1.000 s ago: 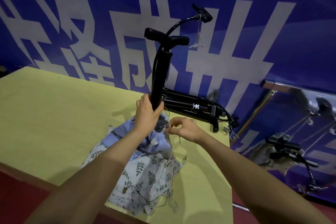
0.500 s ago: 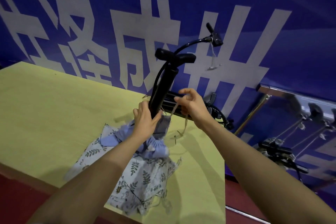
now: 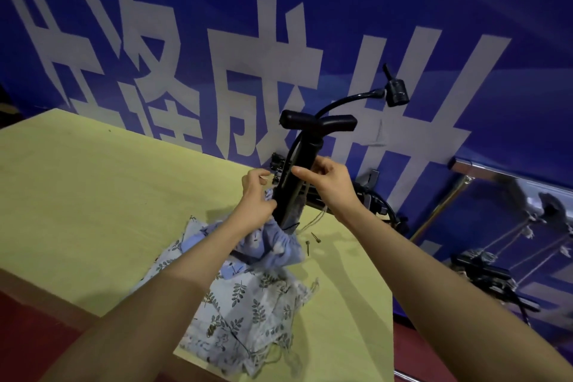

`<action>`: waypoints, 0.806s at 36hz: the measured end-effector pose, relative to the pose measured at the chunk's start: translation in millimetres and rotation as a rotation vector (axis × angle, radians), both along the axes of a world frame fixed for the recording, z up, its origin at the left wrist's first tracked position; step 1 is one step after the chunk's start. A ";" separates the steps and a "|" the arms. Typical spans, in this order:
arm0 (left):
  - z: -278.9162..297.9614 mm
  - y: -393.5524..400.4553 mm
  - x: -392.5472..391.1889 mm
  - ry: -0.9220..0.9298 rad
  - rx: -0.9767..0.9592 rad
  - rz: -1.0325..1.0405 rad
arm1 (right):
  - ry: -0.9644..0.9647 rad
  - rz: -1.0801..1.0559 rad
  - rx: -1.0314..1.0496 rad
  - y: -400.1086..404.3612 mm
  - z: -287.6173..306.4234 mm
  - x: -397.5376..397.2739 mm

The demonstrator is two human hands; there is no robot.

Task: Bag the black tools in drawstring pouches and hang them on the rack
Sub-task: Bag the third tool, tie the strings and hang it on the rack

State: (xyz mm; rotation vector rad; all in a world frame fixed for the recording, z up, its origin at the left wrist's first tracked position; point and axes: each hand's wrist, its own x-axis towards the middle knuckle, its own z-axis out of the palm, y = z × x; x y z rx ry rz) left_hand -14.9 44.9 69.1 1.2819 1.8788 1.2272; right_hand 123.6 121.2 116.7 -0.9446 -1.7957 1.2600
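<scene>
A black pump (image 3: 297,178) with a T-shaped handle and a curved hose ending in a nozzle head is held nearly upright near the yellow bench's (image 3: 93,195) far right corner, its lower end sunk in the gathered mouth of a light blue drawstring pouch (image 3: 276,246). More leaf-printed pouches (image 3: 248,313) are heaped beneath it, reaching the bench's near edge. Further black pumps (image 3: 366,195) are laid at the far edge, behind the upright one.

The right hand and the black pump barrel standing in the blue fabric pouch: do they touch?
Touching. In the head view the right hand wraps its fingers against the upright black pump barrel, with no gap visible.
</scene>
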 end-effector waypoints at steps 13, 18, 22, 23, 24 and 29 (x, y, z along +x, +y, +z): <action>2.9 -9.4 -5.7 -0.034 0.292 0.106 | -0.247 0.026 0.055 -12.8 -38.6 -14.8; 1.1 -9.4 -7.7 0.172 0.387 0.158 | -0.291 0.046 0.068 -8.9 -35.4 -20.8; 4.4 -11.5 -9.4 0.220 0.416 0.138 | -0.329 0.079 0.086 -7.9 -32.0 -21.9; 4.7 -11.4 -10.2 0.227 0.415 0.135 | -0.331 0.094 0.078 -6.8 -30.7 -20.8; 5.6 -10.9 -11.0 0.238 0.410 0.136 | -0.332 0.116 0.066 -5.8 -28.8 -19.4; 14.9 -8.7 -12.8 0.252 0.347 0.177 | -0.365 0.220 0.036 -0.9 -20.0 -11.6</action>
